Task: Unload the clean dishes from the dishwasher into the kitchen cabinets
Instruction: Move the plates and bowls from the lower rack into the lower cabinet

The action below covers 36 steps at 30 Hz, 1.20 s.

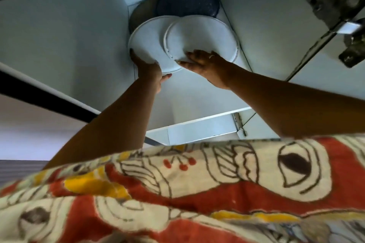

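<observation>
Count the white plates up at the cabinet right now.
2. The left white plate sits in the left hand; the right white plate overlaps it, under the right hand. Others may be hidden behind.

View from below: my left hand (151,71) grips rim of one white plate (147,42); right hand (205,63) flat under second plate (201,35), overlapping, w/ dark plate (187,1) behind, inside cabinet (69,31).

Both arms are bare to the garment (197,193), a loose cloth printed in red, cream and yellow with dark outlined leaf and eye shapes, and the right hand (205,63) wears a ring (211,56).
</observation>
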Each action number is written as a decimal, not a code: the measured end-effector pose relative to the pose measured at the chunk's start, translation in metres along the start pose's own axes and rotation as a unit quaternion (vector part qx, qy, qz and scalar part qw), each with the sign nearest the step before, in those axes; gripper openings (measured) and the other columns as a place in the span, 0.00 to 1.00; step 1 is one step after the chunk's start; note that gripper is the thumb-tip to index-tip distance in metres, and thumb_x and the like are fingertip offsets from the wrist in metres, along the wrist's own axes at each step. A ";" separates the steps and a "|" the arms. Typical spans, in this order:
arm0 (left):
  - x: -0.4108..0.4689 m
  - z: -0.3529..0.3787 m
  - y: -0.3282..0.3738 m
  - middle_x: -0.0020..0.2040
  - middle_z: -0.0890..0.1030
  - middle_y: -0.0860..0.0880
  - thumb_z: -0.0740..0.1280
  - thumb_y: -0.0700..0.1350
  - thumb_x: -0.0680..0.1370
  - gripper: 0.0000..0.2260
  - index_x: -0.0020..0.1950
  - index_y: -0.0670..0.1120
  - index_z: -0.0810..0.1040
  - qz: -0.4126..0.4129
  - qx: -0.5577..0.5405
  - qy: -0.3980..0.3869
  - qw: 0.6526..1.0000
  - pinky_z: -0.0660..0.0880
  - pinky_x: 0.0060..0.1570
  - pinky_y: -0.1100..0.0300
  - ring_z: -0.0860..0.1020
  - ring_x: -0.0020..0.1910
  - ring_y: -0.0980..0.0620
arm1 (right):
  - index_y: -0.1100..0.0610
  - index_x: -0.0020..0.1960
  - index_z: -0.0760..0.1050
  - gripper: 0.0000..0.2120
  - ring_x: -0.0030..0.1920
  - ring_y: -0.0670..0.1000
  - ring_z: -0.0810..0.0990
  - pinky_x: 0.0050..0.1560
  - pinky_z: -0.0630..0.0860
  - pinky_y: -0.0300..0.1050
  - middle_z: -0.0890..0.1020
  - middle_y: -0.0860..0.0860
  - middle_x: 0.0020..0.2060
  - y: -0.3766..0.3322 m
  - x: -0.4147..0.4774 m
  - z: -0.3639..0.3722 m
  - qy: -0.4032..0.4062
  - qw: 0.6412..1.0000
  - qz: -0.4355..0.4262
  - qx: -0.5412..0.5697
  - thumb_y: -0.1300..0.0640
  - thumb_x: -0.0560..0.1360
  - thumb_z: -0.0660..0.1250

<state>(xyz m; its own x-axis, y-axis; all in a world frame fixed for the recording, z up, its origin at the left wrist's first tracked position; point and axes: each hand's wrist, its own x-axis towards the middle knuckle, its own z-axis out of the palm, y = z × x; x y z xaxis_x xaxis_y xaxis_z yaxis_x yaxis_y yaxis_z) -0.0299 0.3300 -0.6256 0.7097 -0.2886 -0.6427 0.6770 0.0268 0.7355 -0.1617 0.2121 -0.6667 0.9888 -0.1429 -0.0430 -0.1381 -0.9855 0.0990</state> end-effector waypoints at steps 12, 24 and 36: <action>0.030 -0.017 0.008 0.70 0.57 0.38 0.60 0.59 0.78 0.29 0.74 0.66 0.47 0.082 0.629 0.062 0.770 0.81 0.44 0.53 0.73 0.59 0.42 | 0.32 0.72 0.36 0.30 0.76 0.63 0.41 0.71 0.49 0.69 0.39 0.48 0.77 0.002 0.021 -0.004 -0.104 0.983 0.117 0.095 0.53 0.82 0.51; 0.006 -0.054 -0.037 0.78 0.45 0.48 0.57 0.55 0.80 0.26 0.76 0.59 0.50 0.313 0.777 0.002 0.547 0.65 0.62 0.39 0.54 0.73 0.41 | 0.43 0.76 0.48 0.35 0.72 0.70 0.56 0.61 0.65 0.72 0.53 0.58 0.76 -0.041 -0.013 0.006 0.013 0.977 0.208 0.052 0.60 0.77 0.61; -0.041 -0.082 -0.100 0.78 0.43 0.52 0.48 0.57 0.81 0.24 0.76 0.59 0.44 0.276 0.769 -0.045 0.575 0.44 0.70 0.37 0.42 0.77 0.48 | 0.60 0.76 0.54 0.28 0.71 0.66 0.60 0.73 0.56 0.59 0.61 0.60 0.74 -0.064 -0.047 0.018 -0.003 0.970 0.224 0.093 0.65 0.78 0.57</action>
<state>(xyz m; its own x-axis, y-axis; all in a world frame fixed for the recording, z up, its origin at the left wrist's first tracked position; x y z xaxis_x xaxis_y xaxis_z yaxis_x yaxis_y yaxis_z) -0.1108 0.4177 -0.6902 0.6734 -0.6932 -0.2568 -0.6693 -0.7192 0.1865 -0.2002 0.2803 -0.6893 0.8273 -0.5601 -0.0424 -0.5617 -0.8243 -0.0712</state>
